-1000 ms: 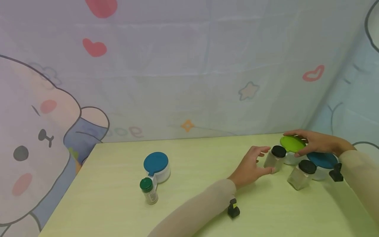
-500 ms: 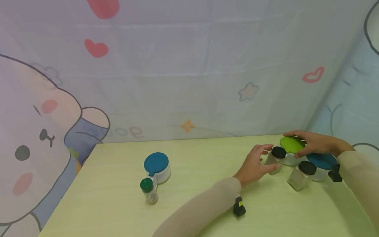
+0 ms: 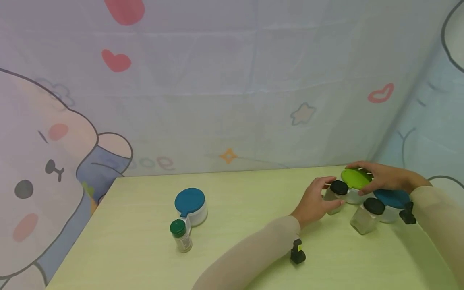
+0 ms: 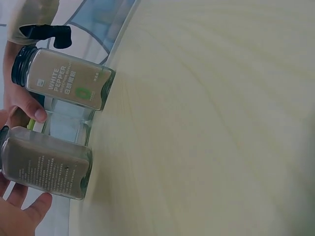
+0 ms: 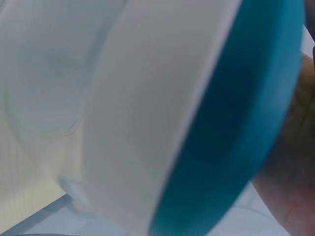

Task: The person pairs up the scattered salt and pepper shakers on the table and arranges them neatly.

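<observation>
Pale table (image 3: 253, 201), hands (image 3: 312, 203) (image 3: 389, 177) at black-lidded jar (image 3: 338, 188), green-lidded container (image 3: 355, 179)

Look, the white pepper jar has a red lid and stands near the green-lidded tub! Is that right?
Not quite: the white pepper jar has a black lid, not red, as the left wrist view shows. It does stand near the green-lidded tub.

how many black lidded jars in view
2. One black-lidded jar is between thumb and fingers of the left hand; the second jar is to its right, nearer the person. The right hand may hide more.
</observation>
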The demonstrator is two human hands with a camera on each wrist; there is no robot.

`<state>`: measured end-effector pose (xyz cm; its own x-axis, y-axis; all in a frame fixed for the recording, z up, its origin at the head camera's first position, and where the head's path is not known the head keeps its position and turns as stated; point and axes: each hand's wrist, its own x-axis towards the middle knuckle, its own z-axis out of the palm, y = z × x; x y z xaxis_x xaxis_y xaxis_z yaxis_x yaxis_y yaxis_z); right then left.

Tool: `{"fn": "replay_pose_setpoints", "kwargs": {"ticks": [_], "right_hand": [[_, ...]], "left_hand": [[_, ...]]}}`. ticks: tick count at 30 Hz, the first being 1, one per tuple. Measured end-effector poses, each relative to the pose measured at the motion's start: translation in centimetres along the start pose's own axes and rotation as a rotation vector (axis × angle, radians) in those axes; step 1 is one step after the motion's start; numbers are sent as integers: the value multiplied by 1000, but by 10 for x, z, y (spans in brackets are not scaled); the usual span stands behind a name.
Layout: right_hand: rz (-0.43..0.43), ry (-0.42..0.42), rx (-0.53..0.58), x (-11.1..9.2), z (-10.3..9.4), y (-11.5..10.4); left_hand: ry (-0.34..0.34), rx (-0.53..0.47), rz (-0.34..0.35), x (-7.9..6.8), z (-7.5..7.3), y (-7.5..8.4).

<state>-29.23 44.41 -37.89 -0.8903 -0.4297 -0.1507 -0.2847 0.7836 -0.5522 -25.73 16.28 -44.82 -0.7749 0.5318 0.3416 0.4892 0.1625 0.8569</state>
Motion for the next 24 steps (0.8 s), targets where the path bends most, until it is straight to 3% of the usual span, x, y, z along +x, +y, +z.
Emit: {"fn": "replay_pose_setpoints", "kwargs": {"ticks": [7, 11, 24], "right_hand": [[-7, 7, -3, -4, -1, -4], [3, 2, 1, -6, -1, -4], [3, -11, 13, -8, -3, 1]], "left_hand": [[19, 56, 20, 6, 6, 0], [22, 68, -3, 6, 8, 0], [39, 45, -12, 8, 12, 4]]}}
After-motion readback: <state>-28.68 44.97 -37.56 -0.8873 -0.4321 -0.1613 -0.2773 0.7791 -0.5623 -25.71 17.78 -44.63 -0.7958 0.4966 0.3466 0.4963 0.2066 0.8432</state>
